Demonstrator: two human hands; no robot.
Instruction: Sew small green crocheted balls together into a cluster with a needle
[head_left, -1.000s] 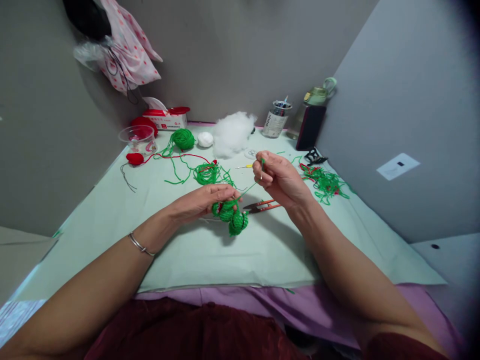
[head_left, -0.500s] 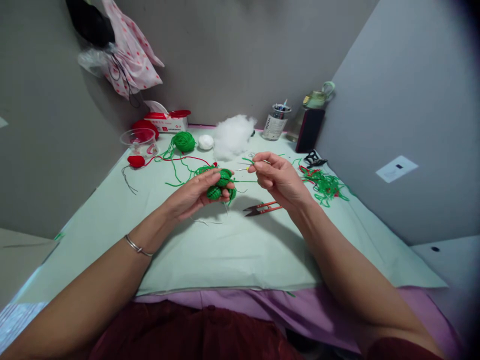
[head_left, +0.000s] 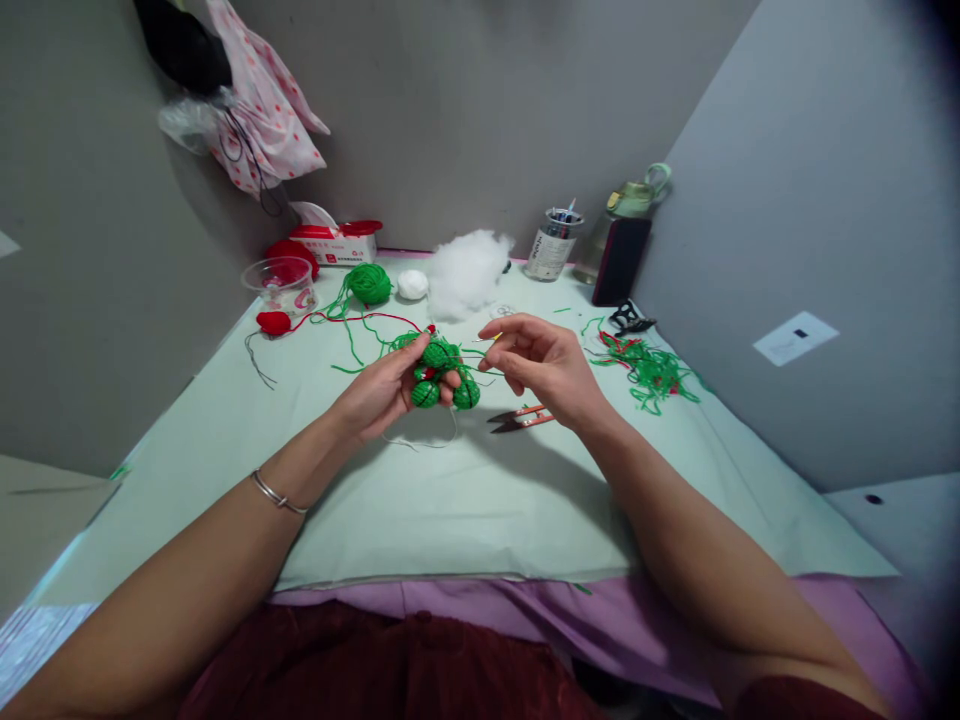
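Observation:
My left hand (head_left: 386, 387) is closed round a small crocheted green toy (head_left: 442, 354) with rounded lumps, dark lines and a bit of red. Its thumb lies on top, and a thin pale thread hangs below. Close by on the right, my right hand (head_left: 544, 362) pinches green yarn (head_left: 472, 352) that runs to the toy. The needle seen earlier cannot be made out at these fingertips. Under the right hand lie thread snips (head_left: 517, 418) with orange handles, blades pointing left. A yellow-handled crochet hook (head_left: 496, 337) is partly hidden behind the right fingers.
Farther back are a green yarn ball (head_left: 369, 284), a white ball (head_left: 412, 284), fluffy stuffing (head_left: 469, 275), a clear tub (head_left: 279, 290) and a red ball (head_left: 273, 322). Right lie yarn scraps (head_left: 652, 372), a pen jar (head_left: 551, 246), a phone (head_left: 622, 262) and a bottle (head_left: 600, 235).
My left hand has raised and turned the toy. My right hand, which held up a needle with green yarn, has come down and left, close to the toy.

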